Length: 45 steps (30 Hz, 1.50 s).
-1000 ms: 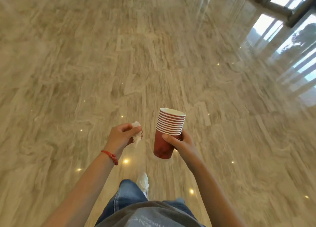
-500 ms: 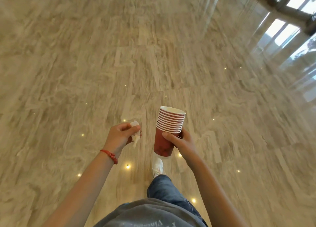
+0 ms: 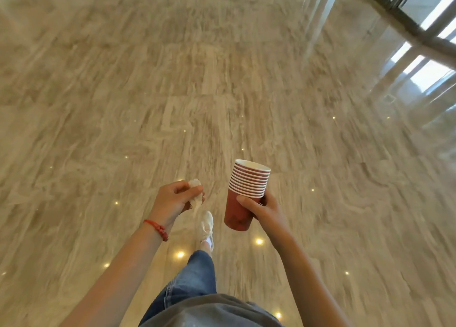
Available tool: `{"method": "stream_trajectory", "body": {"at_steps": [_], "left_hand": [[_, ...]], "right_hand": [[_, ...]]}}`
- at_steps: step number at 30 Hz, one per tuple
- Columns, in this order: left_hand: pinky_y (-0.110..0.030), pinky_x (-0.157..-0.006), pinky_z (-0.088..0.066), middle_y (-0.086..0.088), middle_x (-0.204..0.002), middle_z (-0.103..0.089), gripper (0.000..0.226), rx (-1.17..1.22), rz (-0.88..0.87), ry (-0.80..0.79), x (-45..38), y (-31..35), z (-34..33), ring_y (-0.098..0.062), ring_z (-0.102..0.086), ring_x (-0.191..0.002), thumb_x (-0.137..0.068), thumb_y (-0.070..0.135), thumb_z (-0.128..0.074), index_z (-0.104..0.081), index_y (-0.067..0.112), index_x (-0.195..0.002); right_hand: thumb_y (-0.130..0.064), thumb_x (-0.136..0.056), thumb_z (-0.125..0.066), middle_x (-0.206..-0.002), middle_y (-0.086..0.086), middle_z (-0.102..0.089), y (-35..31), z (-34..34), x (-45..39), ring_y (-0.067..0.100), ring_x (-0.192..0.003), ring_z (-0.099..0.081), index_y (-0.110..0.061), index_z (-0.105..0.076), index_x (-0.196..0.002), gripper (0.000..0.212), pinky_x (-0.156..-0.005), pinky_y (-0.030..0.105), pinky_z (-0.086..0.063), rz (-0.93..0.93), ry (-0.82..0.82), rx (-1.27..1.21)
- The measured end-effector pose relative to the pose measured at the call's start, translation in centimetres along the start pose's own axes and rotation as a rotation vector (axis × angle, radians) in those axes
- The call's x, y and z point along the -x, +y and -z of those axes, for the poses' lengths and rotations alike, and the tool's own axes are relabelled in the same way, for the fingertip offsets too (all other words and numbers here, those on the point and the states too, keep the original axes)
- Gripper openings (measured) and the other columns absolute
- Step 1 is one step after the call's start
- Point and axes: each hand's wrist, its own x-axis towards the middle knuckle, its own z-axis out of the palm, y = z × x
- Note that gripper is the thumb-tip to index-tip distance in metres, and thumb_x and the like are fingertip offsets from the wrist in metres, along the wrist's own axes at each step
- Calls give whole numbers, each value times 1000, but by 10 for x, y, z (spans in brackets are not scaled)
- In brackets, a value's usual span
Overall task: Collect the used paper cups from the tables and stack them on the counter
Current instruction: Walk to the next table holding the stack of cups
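Head view: right hand point(image 3: 265, 209) around cup stack point(image 3: 243, 198), left hand point(image 3: 176, 199) pinching tissue point(image 3: 196, 198).

Place: a lobby or public hall.
Floor: wide polished stone floor point(image 3: 172, 80) mirroring ceiling lights.
Edge: tall glass doors point(image 3: 419, 11).

Bright daylight is thrown in from the windows point(image 3: 424, 13) at the upper right, and broad white glare is spread across the polished floor point(image 3: 123, 92) beneath them. Small ceiling lights are mirrored as warm dots near the bottom edge. The floor is smeared by motion blur, worst toward the edges, where lines are bent by the wide lens. Shadows are kept faint.
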Motion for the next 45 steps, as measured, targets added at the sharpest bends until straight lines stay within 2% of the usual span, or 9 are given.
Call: {"method": "stream_trajectory", "body": {"at_steps": [5,12,16,20,24,28,34,42,45], "left_hand": [[-20,-53,-52,-7,-66,-71,3,29,-16,30,-136,66,-17,-16,-69,-59,-77,6,-70,-69,3,-75],[-19,-52,-51,-6,-65,-71,5,-4,-15,-12,-303,169,-59,-14,-68,-58,-77,9,-71,-70,6,-73],[-24,-57,-54,-6,-64,-70,4,-2,2,-35,-381,204,-86,-16,-68,-60,-77,6,-70,-69,3,-74],[-19,-51,-51,-10,-69,-69,12,-52,-23,-29,-482,241,-117,-13,-68,-59,-78,7,-69,-67,-4,-81],[-22,-56,-56,-9,-68,-69,4,-17,-18,-13,-581,284,-161,-14,-68,-59,-78,5,-69,-68,1,-78],[-24,-62,-57,-7,-65,-71,11,-21,-22,-34,-667,339,-204,-16,-69,-62,-76,7,-71,-67,-3,-79],[-24,-59,-56,-6,-64,-71,4,12,-20,9,-791,397,-233,-17,-69,-61,-77,6,-70,-69,3,-76],[-23,-59,-56,-7,-65,-70,6,8,-30,1,-1000,480,-268,-17,-68,-62,-78,7,-70,-71,8,-72],[-22,-57,-55,-6,-65,-71,8,32,-29,-17,-1070,527,-284,-16,-69,-62,-78,6,-70,-71,9,-70]], "right_hand": [[-9,-79,-72,-92,-4,-72,-45,-3,-138,8,-89,-68,-21,-63,-101,26,-73,20,-55,17,10,10],[-13,-79,-72,-87,-15,-73,-127,8,-316,3,-86,-68,-26,-62,-99,26,-66,14,-51,30,18,-3],[-11,-78,-72,-89,-6,-73,-149,25,-396,5,-86,-68,-22,-62,-100,27,-68,16,-52,8,60,-37],[-9,-78,-72,-91,-3,-72,-171,52,-506,7,-87,-69,-20,-64,-98,24,-70,19,-54,18,98,-51],[-12,-77,-73,-87,-9,-73,-205,80,-617,6,-87,-69,-26,-64,-97,26,-71,19,-54,12,70,-31],[-11,-77,-75,-85,-10,-74,-252,103,-716,6,-86,-69,-27,-65,-94,26,-68,17,-53,1,31,-7],[-16,-77,-75,-94,-5,-73,-300,122,-853,10,-93,-68,-26,-63,-101,28,-78,25,-56,-18,22,-14],[-15,-77,-74,-92,-9,-74,-358,138,-1064,9,-92,-69,-25,-64,-100,27,-75,22,-55,-11,46,-6],[-16,-78,-74,-94,-6,-74,-394,144,-1139,12,-93,-69,-26,-65,-99,25,-80,27,-55,-15,84,-1]]}}
